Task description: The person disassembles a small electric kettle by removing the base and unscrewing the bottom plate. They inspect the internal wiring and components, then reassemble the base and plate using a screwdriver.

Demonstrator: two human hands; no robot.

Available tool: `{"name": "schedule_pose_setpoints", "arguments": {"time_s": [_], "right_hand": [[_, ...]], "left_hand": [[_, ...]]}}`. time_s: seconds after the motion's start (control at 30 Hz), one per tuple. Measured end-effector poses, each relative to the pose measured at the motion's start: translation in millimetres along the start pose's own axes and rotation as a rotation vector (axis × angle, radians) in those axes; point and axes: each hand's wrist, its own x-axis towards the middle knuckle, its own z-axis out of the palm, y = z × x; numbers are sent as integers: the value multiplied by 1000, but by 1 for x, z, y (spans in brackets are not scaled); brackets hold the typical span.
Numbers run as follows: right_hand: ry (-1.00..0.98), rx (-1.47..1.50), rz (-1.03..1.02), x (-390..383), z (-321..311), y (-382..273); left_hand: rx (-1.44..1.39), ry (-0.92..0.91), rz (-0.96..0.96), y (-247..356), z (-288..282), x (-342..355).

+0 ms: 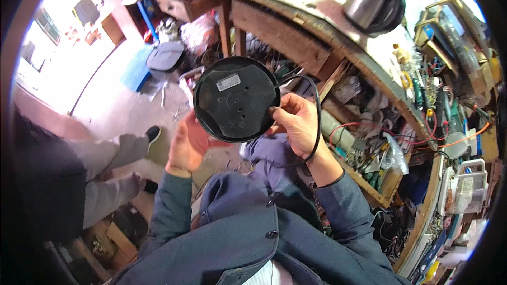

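In front of me is a round black kettle base (236, 100), its underside turned up, with a small pale label and several screw holes. My right hand (298, 122) pinches its right edge, thumb on the underside and fingers behind. A black power cord (318, 108) loops from the base's right side down round my right wrist. My left hand (189, 145) is at the lower left edge, fingers apart and partly hidden behind the base; whether it touches is unclear. The steel electric kettle (372, 1) with a black handle stands on the workbench at the upper right.
A cluttered wooden workbench (317, 26) curves along the far and right side. Screwdrivers and pliers (422, 87) lie on it. Below, an open drawer (377, 192) holds small parts. A grey bin (165, 57) stands on the floor, and another person's legs (113, 153) are at my left.
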Motion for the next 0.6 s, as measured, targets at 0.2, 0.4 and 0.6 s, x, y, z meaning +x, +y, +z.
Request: {"name": "schedule_pose_setpoints", "arguments": {"time_s": [0.2,0.4,0.6], "right_hand": [[-106,32,77,-12,17,63],[-205,170,144,-24,25,52],[-53,68,171,-19,20,95]], "left_hand": [[330,421,32,14,25,-9],[406,474,61,4,23,-28],[416,528,-23,-1,20,-36]]}}
